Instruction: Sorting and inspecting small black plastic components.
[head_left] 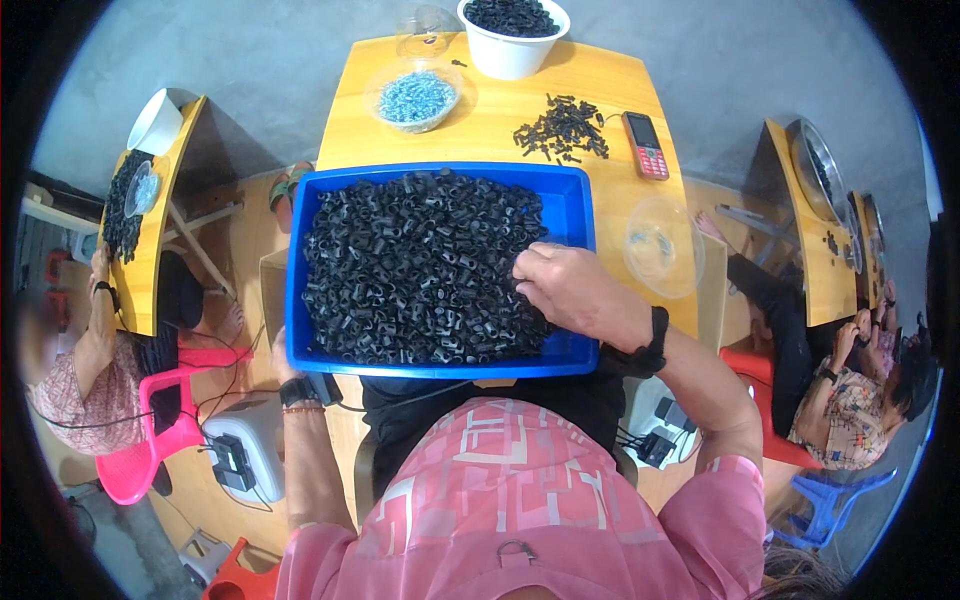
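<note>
A blue plastic tray rests at the near edge of the table, over my lap. It is heaped with small black hollow plastic parts. My right hand is over the tray's right side, its fingers curled together at the edge of the heap. Whatever they may pinch is hidden from view. Beside the tray's near left corner is my left hand, against the tray's outer side. The tray wall hides most of its fingers, so I cannot see how they are placed.
Behind the tray, the yellow table holds a clear bowl of bluish small pieces, a white tub of black parts, loose black pieces, a red phone and a clear lid. People work at side tables left and right.
</note>
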